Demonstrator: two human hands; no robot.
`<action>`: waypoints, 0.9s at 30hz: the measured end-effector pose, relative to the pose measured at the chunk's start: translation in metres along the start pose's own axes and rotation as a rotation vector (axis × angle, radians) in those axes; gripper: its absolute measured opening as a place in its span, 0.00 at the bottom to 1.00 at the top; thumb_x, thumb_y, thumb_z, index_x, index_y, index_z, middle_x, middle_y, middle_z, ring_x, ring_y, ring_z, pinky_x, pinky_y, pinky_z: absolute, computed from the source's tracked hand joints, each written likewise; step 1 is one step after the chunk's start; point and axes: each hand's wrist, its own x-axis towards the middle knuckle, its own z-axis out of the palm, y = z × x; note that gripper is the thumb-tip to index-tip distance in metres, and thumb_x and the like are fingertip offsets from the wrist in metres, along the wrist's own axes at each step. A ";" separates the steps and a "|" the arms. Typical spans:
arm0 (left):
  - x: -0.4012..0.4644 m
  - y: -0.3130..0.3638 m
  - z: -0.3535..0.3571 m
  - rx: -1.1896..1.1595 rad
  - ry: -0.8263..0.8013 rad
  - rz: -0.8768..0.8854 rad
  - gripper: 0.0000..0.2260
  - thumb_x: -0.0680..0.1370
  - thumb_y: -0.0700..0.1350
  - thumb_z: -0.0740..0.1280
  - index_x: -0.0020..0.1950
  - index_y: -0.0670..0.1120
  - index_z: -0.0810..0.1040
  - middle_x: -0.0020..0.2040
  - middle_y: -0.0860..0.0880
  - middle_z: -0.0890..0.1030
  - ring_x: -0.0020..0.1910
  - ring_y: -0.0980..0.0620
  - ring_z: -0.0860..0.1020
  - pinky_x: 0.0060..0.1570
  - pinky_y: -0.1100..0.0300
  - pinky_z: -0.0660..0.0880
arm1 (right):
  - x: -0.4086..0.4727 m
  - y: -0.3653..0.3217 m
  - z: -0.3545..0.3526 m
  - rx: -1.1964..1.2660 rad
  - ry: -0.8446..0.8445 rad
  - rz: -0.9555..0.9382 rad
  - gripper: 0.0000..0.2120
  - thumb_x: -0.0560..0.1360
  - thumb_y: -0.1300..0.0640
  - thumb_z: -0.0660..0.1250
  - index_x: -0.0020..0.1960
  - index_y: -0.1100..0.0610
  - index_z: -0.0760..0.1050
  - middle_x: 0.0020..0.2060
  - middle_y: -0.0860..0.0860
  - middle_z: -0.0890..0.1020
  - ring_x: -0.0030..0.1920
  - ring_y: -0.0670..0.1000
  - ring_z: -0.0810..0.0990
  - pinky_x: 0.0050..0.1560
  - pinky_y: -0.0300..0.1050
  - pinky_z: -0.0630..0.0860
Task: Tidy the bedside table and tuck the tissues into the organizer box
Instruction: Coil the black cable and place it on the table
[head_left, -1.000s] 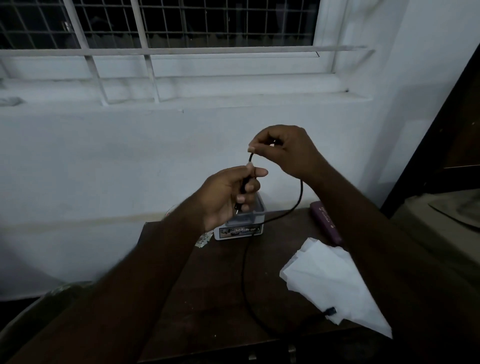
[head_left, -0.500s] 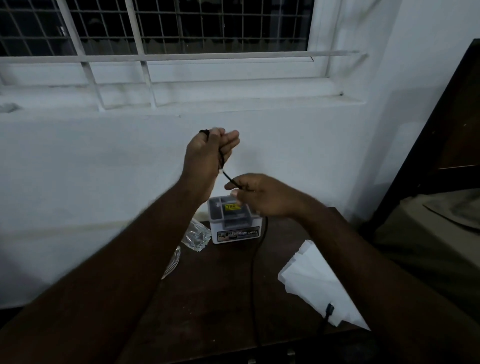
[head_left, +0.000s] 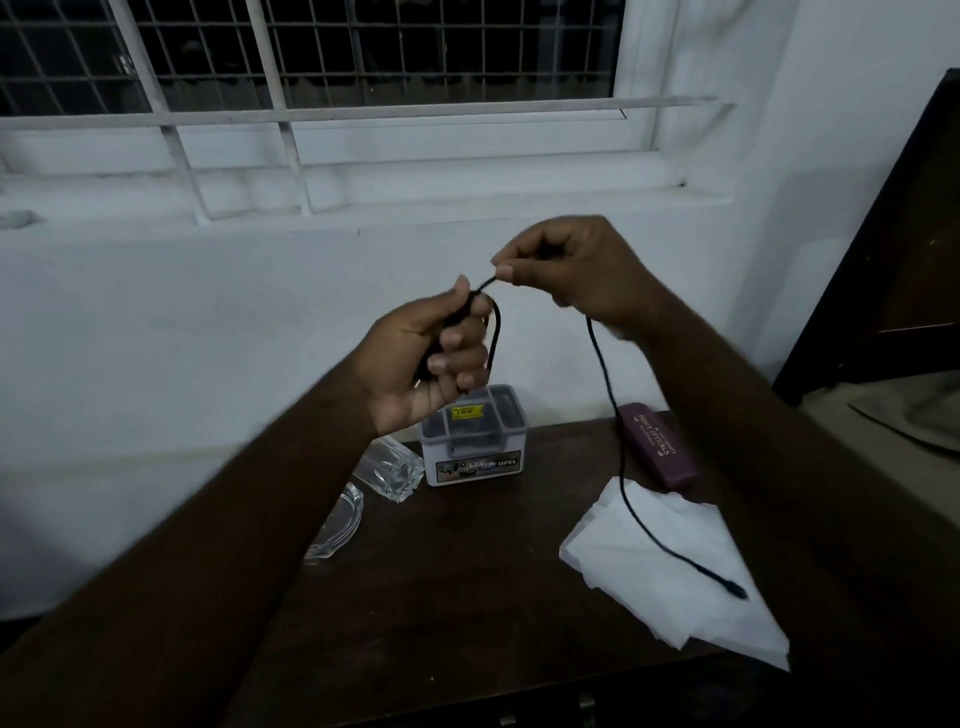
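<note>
I see both hands raised above the dark wooden tabletop (head_left: 467, 587), working a thin black cable (head_left: 605, 374); my left hand (head_left: 431, 358) is curled shut around a small bundle of it, a loop showing beside the fingers (head_left: 457, 340); my right hand (head_left: 576, 270), a little higher and to the right, pinches the cable between thumb and forefinger, the other fingers folded in; from that hand the cable hangs down and trails across the white tissues (head_left: 670, 566), its plug end resting on them near the tabletop's near right edge; the tissues lie loose and spread out, outside the organizer box (head_left: 475, 447), which stands at the far side of the tabletop against the wall, just below my left hand; the box is pale grey with a clear lid and a printed label on its front; a maroon spectacle case (head_left: 657, 444) lies to the right of it, touching the far corner of the tissues; clear crumpled plastic (head_left: 392, 467) sits left of the box, and a glass dish (head_left: 335, 525) lies nearer, at the left edge.
</note>
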 end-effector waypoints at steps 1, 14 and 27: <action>0.001 0.003 0.003 -0.097 -0.030 0.053 0.13 0.82 0.51 0.55 0.44 0.47 0.73 0.24 0.53 0.70 0.19 0.59 0.65 0.26 0.64 0.70 | -0.004 0.007 0.005 0.073 0.026 0.056 0.04 0.73 0.57 0.73 0.48 0.53 0.84 0.34 0.49 0.82 0.27 0.42 0.70 0.25 0.36 0.65; 0.034 -0.020 -0.016 1.052 0.411 0.470 0.11 0.84 0.43 0.56 0.52 0.35 0.72 0.41 0.43 0.83 0.39 0.54 0.84 0.43 0.61 0.80 | -0.038 -0.018 0.000 -0.568 -0.212 0.054 0.06 0.79 0.55 0.64 0.49 0.55 0.80 0.39 0.45 0.81 0.39 0.43 0.77 0.42 0.38 0.69; 0.035 -0.008 0.012 -0.134 0.251 0.361 0.16 0.84 0.52 0.53 0.41 0.46 0.71 0.27 0.53 0.72 0.25 0.55 0.72 0.35 0.59 0.77 | -0.045 0.023 0.045 -0.396 -0.153 0.087 0.09 0.79 0.60 0.64 0.46 0.60 0.83 0.38 0.49 0.84 0.32 0.33 0.77 0.36 0.29 0.68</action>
